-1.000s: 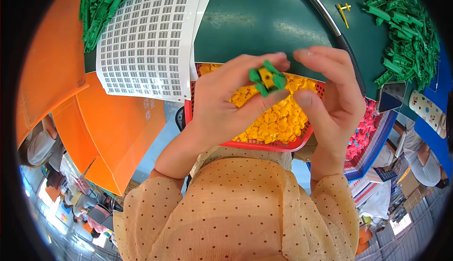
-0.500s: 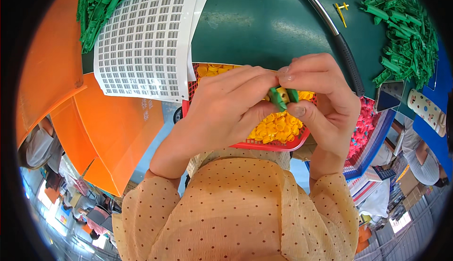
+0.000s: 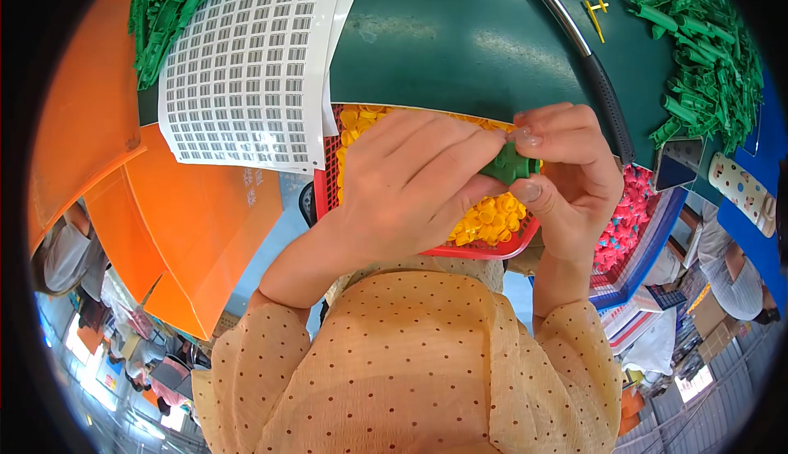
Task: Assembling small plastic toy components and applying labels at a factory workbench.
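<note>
A small green plastic part [image 3: 510,165] is held between both hands, above a red basket [image 3: 519,247] of small yellow plastic pieces [image 3: 487,219]. My left hand [image 3: 414,176] grips its left side with closed fingers, which cover much of it. From the right, the thumb and fingers of my right hand [image 3: 572,176] pinch its other end. To the right of the basket, pink plastic pieces [image 3: 624,222] fill a blue crate [image 3: 636,286].
Printed label sheets [image 3: 246,68] overhang the green table's [image 3: 435,43] edge at left. Green plastic parts are heaped in a left pile [image 3: 171,11] and a right pile [image 3: 710,68]. A hammer [image 3: 597,84] and a yellow plastic piece [image 3: 597,19] lie beyond my right hand.
The green part has turned, so its closed green face shows where a yellow piece was visible inside between green sides. Both hands have shifted slightly, the left one rolling over it.
</note>
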Demonstrator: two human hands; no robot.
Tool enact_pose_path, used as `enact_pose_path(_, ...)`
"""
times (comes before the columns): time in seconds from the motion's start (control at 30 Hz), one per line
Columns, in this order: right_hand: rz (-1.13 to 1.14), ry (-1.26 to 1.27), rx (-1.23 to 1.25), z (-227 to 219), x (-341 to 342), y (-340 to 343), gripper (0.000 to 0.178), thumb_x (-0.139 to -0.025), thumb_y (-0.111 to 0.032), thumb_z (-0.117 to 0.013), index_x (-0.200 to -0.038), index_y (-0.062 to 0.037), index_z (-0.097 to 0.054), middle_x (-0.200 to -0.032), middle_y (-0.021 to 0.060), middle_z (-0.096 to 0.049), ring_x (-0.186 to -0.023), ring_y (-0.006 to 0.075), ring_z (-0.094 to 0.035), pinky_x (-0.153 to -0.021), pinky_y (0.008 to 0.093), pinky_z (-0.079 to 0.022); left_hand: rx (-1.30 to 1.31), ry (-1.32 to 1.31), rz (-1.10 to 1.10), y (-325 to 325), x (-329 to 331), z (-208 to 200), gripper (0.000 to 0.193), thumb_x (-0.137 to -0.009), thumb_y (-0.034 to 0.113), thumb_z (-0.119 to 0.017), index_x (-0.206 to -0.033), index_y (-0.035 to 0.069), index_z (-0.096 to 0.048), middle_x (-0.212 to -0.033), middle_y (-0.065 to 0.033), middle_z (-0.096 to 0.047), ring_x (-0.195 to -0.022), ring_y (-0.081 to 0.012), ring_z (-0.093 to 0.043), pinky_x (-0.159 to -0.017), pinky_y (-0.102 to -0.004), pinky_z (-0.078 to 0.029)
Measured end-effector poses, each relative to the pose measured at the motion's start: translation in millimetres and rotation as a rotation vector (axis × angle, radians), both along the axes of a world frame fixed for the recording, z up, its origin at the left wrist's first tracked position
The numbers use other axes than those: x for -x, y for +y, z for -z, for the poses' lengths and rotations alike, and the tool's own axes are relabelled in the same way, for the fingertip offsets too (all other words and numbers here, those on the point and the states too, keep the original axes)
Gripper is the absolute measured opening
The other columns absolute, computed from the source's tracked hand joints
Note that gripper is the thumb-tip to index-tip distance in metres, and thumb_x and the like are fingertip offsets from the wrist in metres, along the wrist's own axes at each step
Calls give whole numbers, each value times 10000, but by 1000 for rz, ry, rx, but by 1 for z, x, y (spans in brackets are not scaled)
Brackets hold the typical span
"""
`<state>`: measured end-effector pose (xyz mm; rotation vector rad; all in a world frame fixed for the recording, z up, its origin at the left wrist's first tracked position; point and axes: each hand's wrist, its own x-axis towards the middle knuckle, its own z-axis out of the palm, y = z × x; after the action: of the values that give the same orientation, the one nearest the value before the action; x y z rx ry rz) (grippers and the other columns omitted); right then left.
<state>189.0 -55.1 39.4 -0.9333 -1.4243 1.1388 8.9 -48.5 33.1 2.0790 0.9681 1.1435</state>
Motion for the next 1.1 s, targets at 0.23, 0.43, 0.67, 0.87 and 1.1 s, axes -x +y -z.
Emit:
enact_pose_path(0.23,-2,235,79,5,-5,-3,407,-788,-72,-697,-1152,9,-534,-1136,163,-516,-991,220,-558,-878,323,-460,300,-202,-1,1,10,-4,379,-687,70,-781,-1030,9,-630,-929,-116,-653,-792,-224,-611,-678,-281,-485)
enact_pose_path(0.43,46,-242,7,-11,1,-2,270,-690,-82,-768,-920,-6,-649,-893,109,-619,-851,220,-595,-717,297,-496,114,-47,36,3,18,-5,349,-660,50,-794,-971,-3,-646,-859,-116,-662,-754,-198,-604,-630,-271,-476)
enact_pose_path(0.67,-29,-2,161,-1,12,-6,269,-802,-115,-706,-1027,0,-613,-964,95,-608,-869,184,-561,-780,282,-450,284,-304,53,4,14,-13,408,-638,154,-832,-969,0,-648,-827,-63,-620,-727,-163,-564,-661,-261,-460)
enact_pose_path(0.87,-87,121,312,8,16,-15,253,-866,-97,-624,-1087,15,-578,-1030,109,-606,-971,218,-557,-864,314,-432,352,-371,-3,6,9,-8,419,-714,205,-802,-1011,-35,-628,-859,-86,-611,-774,-159,-582,-711,-267,-482)
enact_pose_path(1.1,-125,-721,-43,2,-6,-7,193,-750,10,-656,-937,-13,-616,-962,111,-621,-873,231,-593,-766,313,-473,520,-486,-236,11,17,2,280,-817,-20,-655,-1084,-66,-590,-1005,-126,-640,-922,-180,-625,-811,-293,-521)
